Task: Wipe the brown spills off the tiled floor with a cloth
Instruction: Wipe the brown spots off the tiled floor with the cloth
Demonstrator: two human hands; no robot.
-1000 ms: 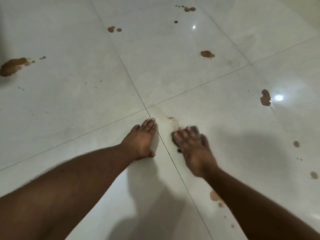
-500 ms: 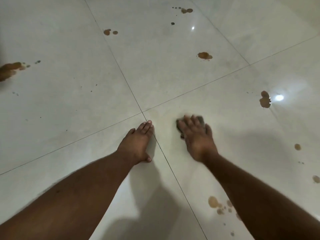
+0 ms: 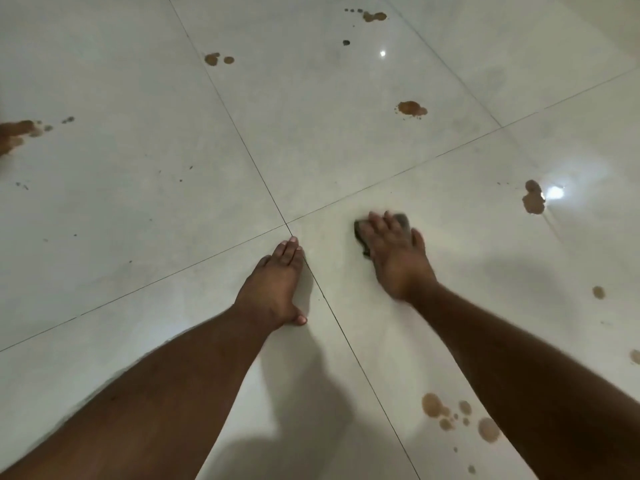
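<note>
My right hand (image 3: 394,251) presses flat on a small dark grey cloth (image 3: 401,220), which is mostly hidden under the fingers, on the glossy pale tiled floor (image 3: 311,133). My left hand (image 3: 275,289) rests flat on the tile beside the grout crossing, fingers together, holding nothing. Brown spills dot the floor: a cluster (image 3: 450,414) beside my right forearm, a blotch (image 3: 533,199) to the right, one (image 3: 410,108) ahead, a pair (image 3: 216,59) further off, one (image 3: 374,16) at the top and a large one (image 3: 17,133) at the left edge.
Dark grout lines (image 3: 242,143) cross just ahead of my left hand. Bright light reflections (image 3: 554,192) glare on the tiles at right. Small brown drops (image 3: 598,292) lie at the right side. Shadows of my arms fall on the near tiles.
My right hand has slid the cloth away from me and to the right. The brownish smear beside the grout line is gone. My left hand has stayed planted.
</note>
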